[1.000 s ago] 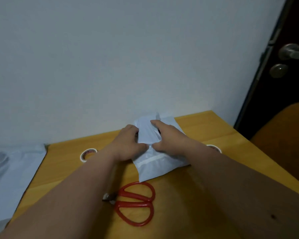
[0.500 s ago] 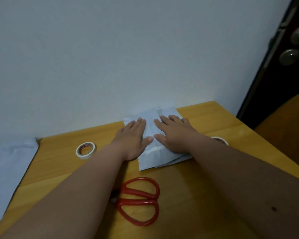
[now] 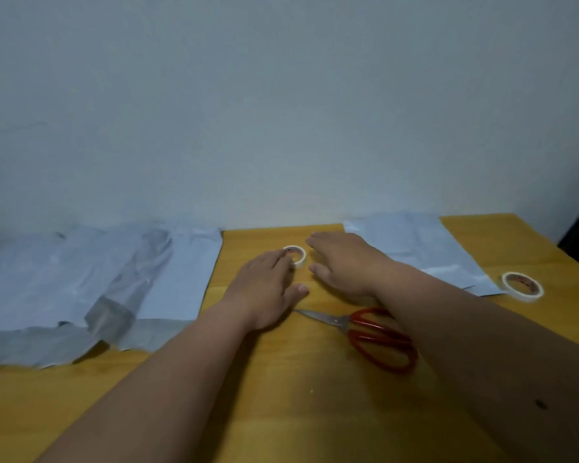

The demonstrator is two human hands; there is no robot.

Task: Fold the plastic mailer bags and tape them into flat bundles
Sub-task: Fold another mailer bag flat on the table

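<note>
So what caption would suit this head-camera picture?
Both hands, left and right, reach for a tape roll beside the folded mailer.

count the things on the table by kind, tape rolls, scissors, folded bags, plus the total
tape rolls: 2 (one by the left hand, one at right)
scissors: 1
folded bag: 1
loose bags pile at left: count unclear, left out
total: 4

Both forearms bare — no sleeves; small dark mole on right forearm.
</note>
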